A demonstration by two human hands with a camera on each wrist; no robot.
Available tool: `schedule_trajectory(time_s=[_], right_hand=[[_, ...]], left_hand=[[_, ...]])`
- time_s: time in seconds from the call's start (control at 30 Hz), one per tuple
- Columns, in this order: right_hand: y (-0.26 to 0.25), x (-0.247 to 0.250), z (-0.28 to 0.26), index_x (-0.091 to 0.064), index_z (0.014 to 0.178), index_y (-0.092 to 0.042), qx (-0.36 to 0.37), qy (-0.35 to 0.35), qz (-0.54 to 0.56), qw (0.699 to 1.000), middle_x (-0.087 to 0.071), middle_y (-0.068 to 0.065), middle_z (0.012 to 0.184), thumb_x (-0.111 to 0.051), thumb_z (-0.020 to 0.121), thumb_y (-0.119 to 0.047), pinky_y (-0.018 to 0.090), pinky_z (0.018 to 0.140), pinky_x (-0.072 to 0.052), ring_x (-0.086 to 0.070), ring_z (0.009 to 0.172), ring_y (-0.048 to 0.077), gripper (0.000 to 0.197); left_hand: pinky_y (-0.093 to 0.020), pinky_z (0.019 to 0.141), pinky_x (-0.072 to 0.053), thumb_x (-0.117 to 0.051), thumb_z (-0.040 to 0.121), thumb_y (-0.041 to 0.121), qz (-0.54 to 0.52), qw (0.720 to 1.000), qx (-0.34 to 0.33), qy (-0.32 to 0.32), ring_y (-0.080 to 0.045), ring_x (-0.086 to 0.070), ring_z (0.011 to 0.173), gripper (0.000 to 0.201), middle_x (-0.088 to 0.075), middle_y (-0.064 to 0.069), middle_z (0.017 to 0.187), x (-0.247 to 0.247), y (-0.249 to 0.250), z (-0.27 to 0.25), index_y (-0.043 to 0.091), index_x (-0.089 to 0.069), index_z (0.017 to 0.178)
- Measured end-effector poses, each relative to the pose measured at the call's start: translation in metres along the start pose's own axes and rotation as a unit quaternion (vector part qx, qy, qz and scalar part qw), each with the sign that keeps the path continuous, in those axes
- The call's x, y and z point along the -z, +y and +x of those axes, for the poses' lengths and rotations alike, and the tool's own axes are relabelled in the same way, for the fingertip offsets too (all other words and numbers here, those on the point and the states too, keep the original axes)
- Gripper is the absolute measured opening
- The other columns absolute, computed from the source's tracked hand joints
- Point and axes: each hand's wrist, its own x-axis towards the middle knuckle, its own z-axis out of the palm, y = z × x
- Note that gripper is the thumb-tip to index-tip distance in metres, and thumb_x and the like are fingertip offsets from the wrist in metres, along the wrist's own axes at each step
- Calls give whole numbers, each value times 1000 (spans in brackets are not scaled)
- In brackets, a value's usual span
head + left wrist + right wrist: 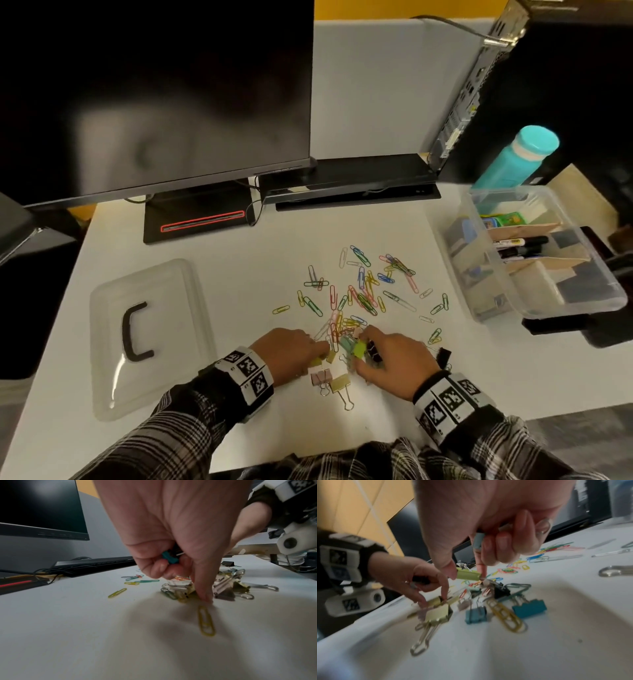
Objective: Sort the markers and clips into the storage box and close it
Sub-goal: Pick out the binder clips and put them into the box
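Note:
Both hands work in a pile of binder clips (329, 377) at the table's front. My left hand (320, 350) keeps a teal binder clip (169, 558) in its curled fingers. Its forefinger points down to the table beside a yellow paper clip (205, 620). My right hand (363, 349) pinches a lime green binder clip (468, 574) between thumb and forefinger and holds a pale blue clip (478, 540) in its curled fingers. Several coloured paper clips (359, 291) lie scattered beyond. The clear storage box (493, 308) stands open at the right with markers (520, 245) inside.
The clear lid (102, 359) with a black handle lies flat at the left. A monitor (154, 96) and its stand sit at the back. A teal bottle (517, 157) and a computer case (565, 85) stand behind the box. Bare table lies between the lid and the clips.

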Motion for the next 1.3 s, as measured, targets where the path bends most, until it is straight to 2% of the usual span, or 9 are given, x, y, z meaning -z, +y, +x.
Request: schedule_trajectory(time_s=[0.13,0.27,0.5,0.57,0.67,0.77,1.0,1.13,1.3], right_hand=[[6,18,-3,-34,102,-36,10,41,79,996,-48,-8,61,-30,79,-68,24,48,-36,-44,50,5,39],[23,57,-14,-29,101,-39,11,222,161,962,-49,-5,60,-31,82,-58,30,50,-44,-50,51,9,27],[87,132,-30,-36,114,5,-59,488,238,838,-45,-18,84,-34,90,-27,7,64,-38,-52,75,-14,39],[104,130,-31,-35,114,5,-71,472,230,848,-45,-14,84,-34,91,-21,12,65,-37,-52,77,-11,35],[126,112,-31,-37,108,-5,-126,371,186,901,-51,6,81,-38,91,-24,30,66,-33,-52,71,25,25],[140,102,-29,-43,97,-10,-152,311,93,934,-54,13,80,-38,89,-25,33,62,-38,-52,72,30,18],[158,104,-40,-62,79,-9,-162,281,5,946,-65,13,84,-21,86,-34,34,69,-44,-54,79,29,48],[177,117,-55,-58,114,-9,-206,347,-44,914,-60,13,116,-27,89,-34,45,86,-42,-49,103,30,47],[209,107,-64,-29,145,-9,-267,295,-19,917,-29,10,153,-15,93,-46,52,111,-25,-27,139,28,66]], left_hand=[[-34,72,-49,-57,89,38,-48,997,45,34,-28,-61,83,37,-61,-9,100,7,-6,2,22,-41,119],[-28,72,-46,-52,89,52,-87,989,80,91,-19,-58,82,42,-60,0,96,22,-14,-1,28,-41,121],[-18,51,-30,-52,88,53,-181,960,131,168,-5,-42,54,37,-44,9,64,33,-21,4,29,-44,114],[-18,50,-30,-52,87,54,-204,953,141,173,-6,-42,53,35,-45,8,63,31,-19,6,31,-44,111],[-20,50,-31,-52,86,54,-213,950,148,175,-8,-42,53,33,-47,6,64,30,-11,10,32,-43,109],[-19,50,-29,-53,87,54,-219,946,159,179,-9,-40,52,32,-45,5,63,32,-2,16,33,-44,108],[-16,51,-32,-54,87,52,-227,946,131,192,-4,-46,58,34,-43,8,64,56,27,35,30,-45,111],[-14,51,-30,-53,86,53,-208,951,74,216,-4,-44,55,36,-44,10,65,97,67,64,30,-44,113],[-22,59,-34,-52,88,52,-131,958,-7,255,-6,-44,66,41,-47,11,79,156,143,132,27,-43,119]])
